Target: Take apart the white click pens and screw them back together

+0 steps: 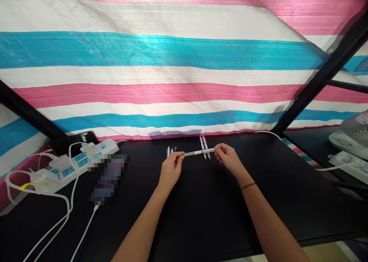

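Along the whole far edge of the tabletop [195, 219], from left corner to right, a striped sheet [172, 53] in pink, white and blue. Near the left edge, looping down toward the near left corner, white cables [68, 207]. Just beyond, slanting toward the far edge, a white strip [83, 162] with blue sockets, white plugs [61, 163] seated in it. Behind that, near the far left corner, a black slab [73, 142], partly hidden. Right of the strip, well in from the left edge, a blurred phone [110, 177], with a white cord [86, 229] trailing from its near end toward the near edge. Farther right, close to the far edge, a few slim whitish parts [168, 151], half hidden behind the left hand [169, 172]; too small to name. Left fingers pinching the grey end of a pen [198, 152], stretched almost level near the middle of the far edge. Beneath its white half, crossed by it, two white pens [202, 144] side by side, pointing at the far edge; impossible to tell whether touching. White end pinched in the fingers of the right hand [227, 157]; round that wrist, a red cord [248, 186]. Beyond the right edge, on a black shelf [304, 138], another strip [356, 169] and a grey fan [355, 131].
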Demonstrator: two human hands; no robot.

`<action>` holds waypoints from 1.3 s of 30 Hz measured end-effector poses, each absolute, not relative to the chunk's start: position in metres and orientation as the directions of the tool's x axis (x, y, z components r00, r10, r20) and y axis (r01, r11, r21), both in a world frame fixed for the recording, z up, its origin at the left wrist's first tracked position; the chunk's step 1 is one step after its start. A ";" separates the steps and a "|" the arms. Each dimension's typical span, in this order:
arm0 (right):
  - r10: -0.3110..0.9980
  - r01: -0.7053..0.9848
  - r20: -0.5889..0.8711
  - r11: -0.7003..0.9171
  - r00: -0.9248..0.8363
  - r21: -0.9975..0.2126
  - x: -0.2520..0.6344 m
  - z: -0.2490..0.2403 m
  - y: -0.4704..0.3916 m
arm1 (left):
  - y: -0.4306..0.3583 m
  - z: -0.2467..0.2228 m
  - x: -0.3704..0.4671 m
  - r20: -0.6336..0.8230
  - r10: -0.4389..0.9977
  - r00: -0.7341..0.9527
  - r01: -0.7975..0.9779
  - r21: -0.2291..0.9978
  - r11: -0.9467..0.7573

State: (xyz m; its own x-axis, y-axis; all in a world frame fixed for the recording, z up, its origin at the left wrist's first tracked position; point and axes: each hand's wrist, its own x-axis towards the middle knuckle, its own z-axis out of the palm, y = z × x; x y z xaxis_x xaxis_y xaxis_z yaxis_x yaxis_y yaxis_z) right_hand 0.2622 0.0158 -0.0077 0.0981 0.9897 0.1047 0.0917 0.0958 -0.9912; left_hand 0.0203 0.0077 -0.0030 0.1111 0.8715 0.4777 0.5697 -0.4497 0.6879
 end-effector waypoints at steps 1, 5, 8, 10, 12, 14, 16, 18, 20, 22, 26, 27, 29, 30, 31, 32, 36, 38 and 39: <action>0.989 0.092 0.117 0.109 0.092 -0.990 0.262 -0.009 0.016 | 0.008 -0.003 0.020 0.473 0.874 0.108 0.569 0.692 -0.445; 0.987 0.144 0.103 0.085 0.124 -0.986 0.262 -0.009 0.017 | 0.007 -0.003 0.021 0.465 0.879 0.102 0.563 0.702 -0.436; 0.984 0.232 0.101 0.066 0.144 -0.971 0.263 -0.008 0.016 | 0.007 -0.002 0.022 0.465 0.879 0.108 0.561 0.702 -0.440; 0.982 0.237 0.140 0.107 0.126 -0.966 0.263 -0.007 0.015 | 0.007 -0.002 0.022 0.463 0.880 0.109 0.560 0.703 -0.439; 0.981 0.184 0.170 0.150 0.096 -0.971 0.263 -0.006 0.015 | 0.007 -0.003 0.021 0.451 0.887 0.101 0.559 0.711 -0.425; 0.983 0.119 0.169 0.159 0.078 -0.980 0.262 -0.005 0.015 | 0.008 -0.003 0.021 0.438 0.895 0.086 0.557 0.723 -0.408; 0.986 0.080 0.142 0.134 0.092 -0.988 0.261 -0.004 0.015 | 0.008 -0.004 0.021 0.433 0.898 0.076 0.553 0.731 -0.399; 0.989 0.090 0.095 0.085 0.113 -0.992 0.261 -0.004 0.014 | 0.007 -0.004 0.021 0.431 0.899 0.075 0.551 0.734 -0.398; 0.992 0.115 0.056 0.044 0.110 -0.992 0.261 -0.003 0.014 | 0.007 -0.003 0.021 0.430 0.899 0.081 0.549 0.734 -0.400; 0.995 0.101 0.055 0.047 0.087 -0.994 0.261 -0.001 0.013 | 0.007 -0.003 0.022 0.426 0.901 0.081 0.546 0.737 -0.398; 0.992 0.004 0.100 0.100 0.077 -0.995 0.260 0.004 0.011 | 0.007 -0.002 0.022 0.404 0.913 0.065 0.539 0.756 -0.373; 0.991 -0.007 0.093 0.094 0.093 -0.996 0.259 0.005 0.011 | 0.007 -0.002 0.021 0.400 0.915 0.061 0.538 0.759 -0.368; 0.990 0.007 0.057 0.056 0.126 -0.998 0.259 0.004 0.011 | 0.007 -0.002 0.021 0.397 0.916 0.062 0.537 0.760 -0.366; 0.990 0.032 0.037 0.033 0.133 -0.999 0.259 0.004 0.012 | 0.007 -0.002 0.022 0.397 0.915 0.067 0.537 0.759 -0.368; 0.991 0.059 0.025 0.017 0.133 -0.998 0.260 0.003 0.012 | 0.007 -0.002 0.022 0.397 0.915 0.073 0.536 0.758 -0.371; 0.992 0.079 0.023 0.013 0.126 -0.997 0.260 0.001 0.012 | 0.007 -0.002 0.022 0.396 0.915 0.078 0.534 0.758 -0.374; 0.991 0.044 0.093 0.090 0.093 -0.995 0.262 -0.001 0.013 | 0.007 -0.001 0.022 0.387 0.919 0.076 0.525 0.768 -0.367; 0.987 0.020 0.119 0.118 0.103 -0.993 0.262 0.000 0.013 | 0.007 -0.002 0.022 0.384 0.920 0.072 0.519 0.774 -0.364; 0.986 0.019 0.117 0.115 0.120 -0.993 0.262 0.000 0.013 | 0.007 -0.002 0.022 0.385 0.920 0.073 0.515 0.775 -0.365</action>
